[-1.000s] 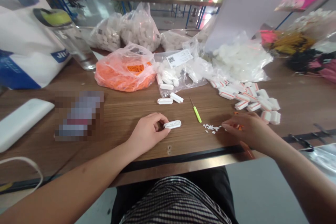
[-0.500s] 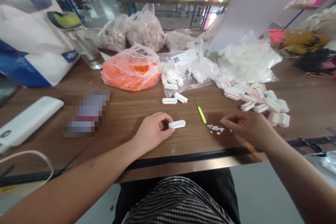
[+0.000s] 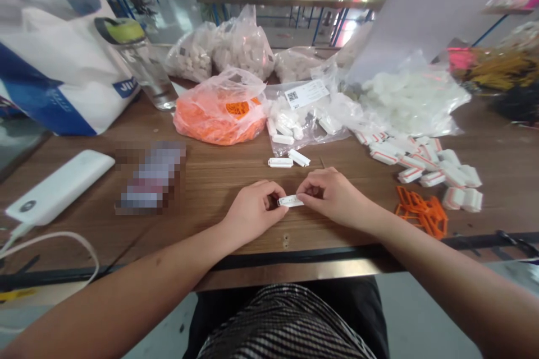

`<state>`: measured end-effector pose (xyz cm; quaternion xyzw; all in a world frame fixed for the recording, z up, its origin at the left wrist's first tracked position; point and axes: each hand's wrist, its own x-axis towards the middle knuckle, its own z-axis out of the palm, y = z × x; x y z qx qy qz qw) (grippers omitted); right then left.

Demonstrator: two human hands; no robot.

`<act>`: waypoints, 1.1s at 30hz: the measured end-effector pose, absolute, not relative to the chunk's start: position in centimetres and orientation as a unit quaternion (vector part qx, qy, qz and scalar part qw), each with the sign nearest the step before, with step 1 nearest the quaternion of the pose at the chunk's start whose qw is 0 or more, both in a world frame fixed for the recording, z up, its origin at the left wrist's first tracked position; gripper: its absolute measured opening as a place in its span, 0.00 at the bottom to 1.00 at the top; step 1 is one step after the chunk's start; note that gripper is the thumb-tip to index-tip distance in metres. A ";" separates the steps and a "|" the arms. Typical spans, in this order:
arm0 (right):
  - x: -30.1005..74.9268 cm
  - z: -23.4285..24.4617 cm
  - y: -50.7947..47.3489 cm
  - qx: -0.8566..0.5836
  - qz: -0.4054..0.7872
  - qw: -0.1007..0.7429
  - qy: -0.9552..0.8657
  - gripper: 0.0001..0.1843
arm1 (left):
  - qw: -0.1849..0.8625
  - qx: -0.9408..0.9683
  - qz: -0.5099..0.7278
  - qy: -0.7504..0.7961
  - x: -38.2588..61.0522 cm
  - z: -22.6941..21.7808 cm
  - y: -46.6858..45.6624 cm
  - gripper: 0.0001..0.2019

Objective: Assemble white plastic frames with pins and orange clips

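My left hand (image 3: pixel 257 206) pinches the left end of a white plastic connector housing (image 3: pixel 291 201), a small block with rows of slots, just above the table. My right hand (image 3: pixel 332 195) is closed at the housing's right end, its thumb and fingertips touching there. Whatever lies between those fingertips is hidden. Two more white housings, one lying straight (image 3: pixel 280 162) and one slanted (image 3: pixel 298 157), rest beyond my hands. The green-handled pick and the small white pieces are now covered by my right hand, except for the pick's thin shaft tip (image 3: pixel 322 162).
Orange plastic frames (image 3: pixel 422 212) lie right of my right forearm, below a heap of white housings with orange edges (image 3: pixel 415 158). Behind stand an orange-filled bag (image 3: pixel 219 118), clear bags of white parts (image 3: pixel 242 47) and a bottle (image 3: pixel 145 76). A power bank (image 3: pixel 61 188) lies left.
My right hand has moved left from the small white pieces to the housing in my left hand. The orange frames have come into plain view. The camera view has shifted slightly.
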<state>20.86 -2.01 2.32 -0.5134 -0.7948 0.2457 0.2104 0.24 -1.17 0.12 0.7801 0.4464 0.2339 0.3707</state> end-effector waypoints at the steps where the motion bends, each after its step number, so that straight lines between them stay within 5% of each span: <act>1: 20.9 2.4 -2.0 -0.509 0.234 0.207 -0.802 0.06 | 0.371 0.779 0.234 0.447 0.2 0.1 -1.2 0.04; 13: 20.5 2.9 -4.0 -0.394 -0.049 0.130 -0.909 0.17 | 0.375 0.773 0.235 0.454 0.3 0.1 -1.3 0.04; 18: 24.0 3.1 -4.6 -0.494 0.022 0.236 -0.836 0.13 | 0.374 0.776 0.227 0.455 0.2 0.1 -1.2 0.04; 25: 32.0 3.5 -6.7 -0.709 0.179 0.073 -0.679 0.11 | 0.362 0.783 0.220 0.456 0.2 -0.1 -0.9 0.04; 33: 33.0 3.0 -8.3 -0.721 0.205 0.114 -0.652 0.12 | 0.359 0.789 0.218 0.449 0.1 0.1 -0.8 0.04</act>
